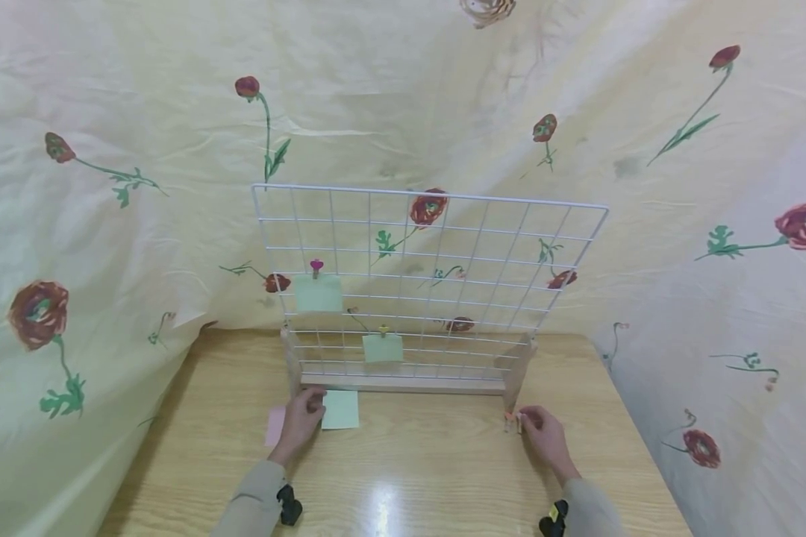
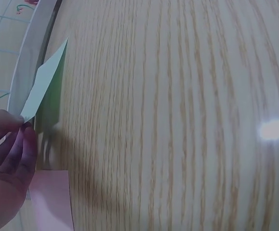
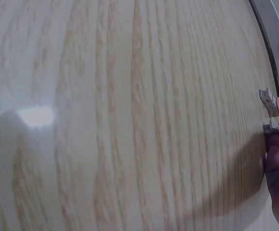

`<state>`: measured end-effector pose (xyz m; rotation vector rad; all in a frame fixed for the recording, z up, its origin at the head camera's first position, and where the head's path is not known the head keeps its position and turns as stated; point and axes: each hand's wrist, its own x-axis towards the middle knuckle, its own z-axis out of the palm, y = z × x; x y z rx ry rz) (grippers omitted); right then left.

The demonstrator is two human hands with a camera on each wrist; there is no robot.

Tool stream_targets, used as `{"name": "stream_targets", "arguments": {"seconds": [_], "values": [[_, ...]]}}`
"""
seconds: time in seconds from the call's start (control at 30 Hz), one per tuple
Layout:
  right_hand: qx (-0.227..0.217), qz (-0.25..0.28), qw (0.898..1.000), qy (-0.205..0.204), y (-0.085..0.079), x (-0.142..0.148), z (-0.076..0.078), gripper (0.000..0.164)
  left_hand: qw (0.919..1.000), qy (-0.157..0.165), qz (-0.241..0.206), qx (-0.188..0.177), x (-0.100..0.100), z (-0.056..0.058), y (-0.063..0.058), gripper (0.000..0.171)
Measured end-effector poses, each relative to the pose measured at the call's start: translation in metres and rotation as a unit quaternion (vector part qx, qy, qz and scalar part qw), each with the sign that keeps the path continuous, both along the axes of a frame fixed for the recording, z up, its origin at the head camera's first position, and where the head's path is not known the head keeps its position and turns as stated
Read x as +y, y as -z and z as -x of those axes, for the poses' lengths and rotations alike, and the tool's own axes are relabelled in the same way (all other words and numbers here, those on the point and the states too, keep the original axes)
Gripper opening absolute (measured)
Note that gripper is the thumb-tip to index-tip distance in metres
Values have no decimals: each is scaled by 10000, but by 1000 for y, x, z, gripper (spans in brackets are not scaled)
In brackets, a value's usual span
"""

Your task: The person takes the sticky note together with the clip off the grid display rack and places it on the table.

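Fingers of the left hand pinch a green note; those of the right hand pinch a clip beside an orange clip; two notes hang on the rack, so work looks about half done, with the pink paper also left; the green note, tilted before the rack, points rightward, long axis unclear.

The left arm and the right arm reached forward, well apart; the left hand and the right hand each pinched with curled fingers.
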<state>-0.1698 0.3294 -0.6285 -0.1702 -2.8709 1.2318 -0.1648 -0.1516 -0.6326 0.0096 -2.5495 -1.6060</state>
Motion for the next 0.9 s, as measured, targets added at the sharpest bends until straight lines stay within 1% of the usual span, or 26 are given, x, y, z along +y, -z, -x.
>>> {"name": "stream_targets", "arguments": {"seconds": [0.13, 0.23, 0.4, 0.53, 0.73, 0.9], "values": [[-122, -7, 9999, 49, 0, -2, 2, 25, 9999, -44, 100, -9, -1, 0, 2, 28], [-175, -70, 9998, 67, 0, -4, 3, 24, 9997, -84, 177, 108, -3, 0, 4, 29], [-174, -171, 9997, 31, 0, -5, 4, 23, 9994, -132, 185, 250, -6, -1, 3, 28], [-109, -245, 9996, 0, 2, -5, 4, 21, 9994, -103, 149, 305, -6, -2, 2, 27], [-96, -273, 9996, 25, 3, -4, 5, 21, 9997, -162, 19, 171, -6, -3, 1, 27], [-4, -287, 9996, 14, 2, -3, 3, 23, 9996, -179, -92, 209, -5, -3, 2, 25]]}}
